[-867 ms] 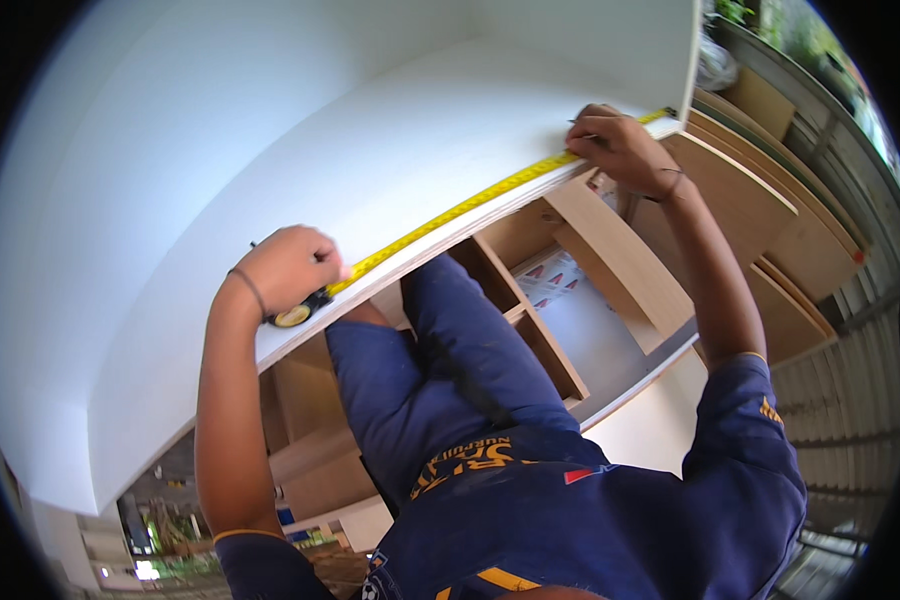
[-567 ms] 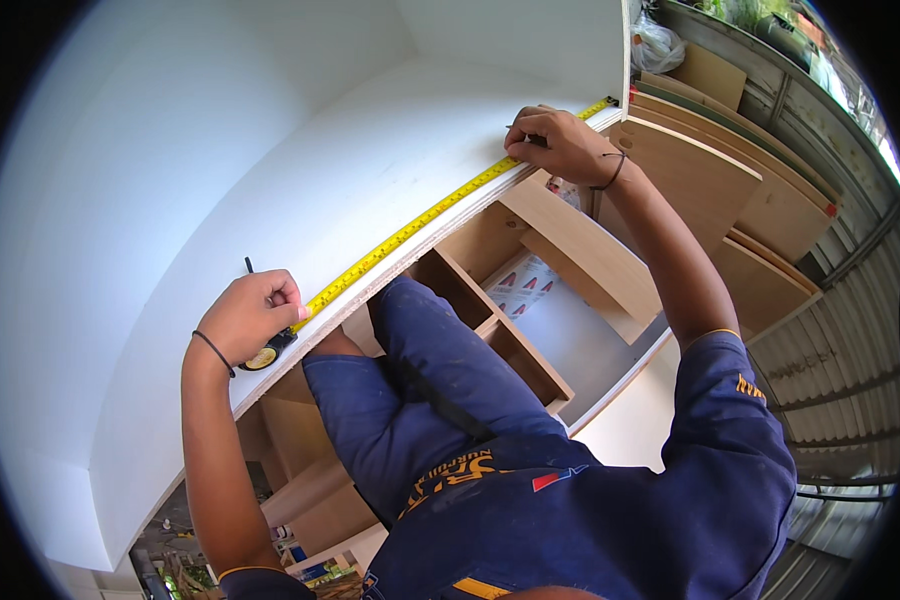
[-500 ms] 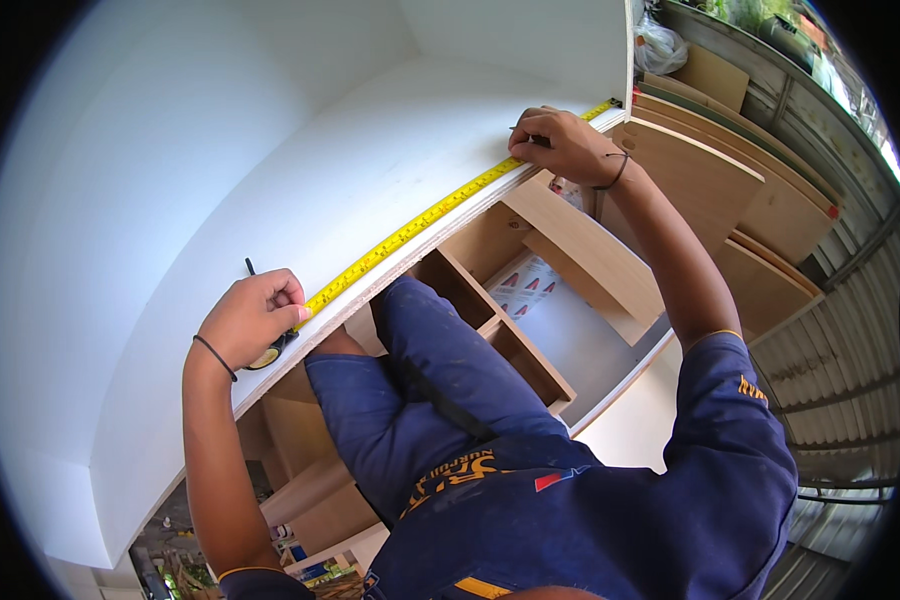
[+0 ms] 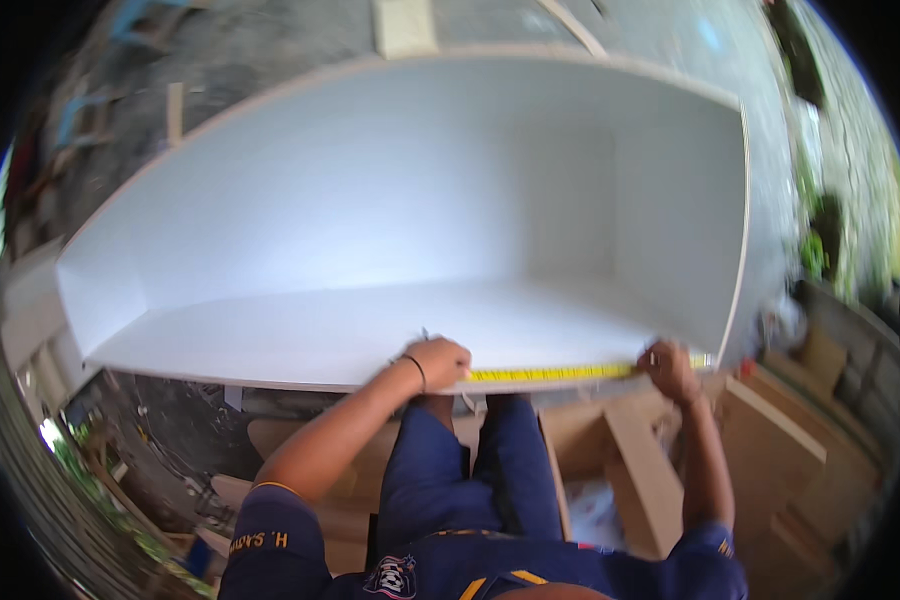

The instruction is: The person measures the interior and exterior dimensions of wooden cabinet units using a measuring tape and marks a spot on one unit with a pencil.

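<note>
A yellow tape measure [image 4: 555, 375] stretches along the front edge of a long white cabinet box [image 4: 370, 200]. My left hand [image 4: 437, 362] is closed on the tape at its left end and hides the case. A thin dark stick, blurred, pokes up behind those fingers. Farther right, my right hand [image 4: 668, 370] has its fingers curled down on the tape, close to the box's right wall. Past it, a short piece of tape reaches the corner. Whether the right fingers also hold something small is too blurred to tell.
Below the box's edge, around my legs, are wooden cabinet parts with a loose board [image 4: 645, 480] on them. Wood panels [image 4: 770, 420] stack up at the right. A grey concrete floor [image 4: 300, 50] with wood offcuts lies beyond the box.
My view has swung round and taken in the whole box, with some blur. Both hands remain on the stretched tape, the right one now closer to the corner end.
</note>
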A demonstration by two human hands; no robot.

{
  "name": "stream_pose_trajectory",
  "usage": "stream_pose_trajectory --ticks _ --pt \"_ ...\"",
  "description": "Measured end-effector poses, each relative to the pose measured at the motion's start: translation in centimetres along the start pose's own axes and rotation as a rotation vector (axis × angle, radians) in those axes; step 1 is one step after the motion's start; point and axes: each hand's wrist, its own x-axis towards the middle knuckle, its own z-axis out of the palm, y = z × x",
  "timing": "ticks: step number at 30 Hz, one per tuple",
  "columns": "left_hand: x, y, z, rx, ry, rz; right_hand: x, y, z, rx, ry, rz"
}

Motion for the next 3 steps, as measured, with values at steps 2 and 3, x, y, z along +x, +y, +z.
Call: stream_pose_trajectory --ticks 2,3 --pt "-2.7 1.4 -0.8 0.065 0.102 -0.016 -0.9 -2.4 -1.4 0.027 -0.042 -0.022" --pt "-4.5 2.4 -3.9 0.086 0.206 -0.035 1.9 -4.3 -4.6 0.002 0.014 -0.112"
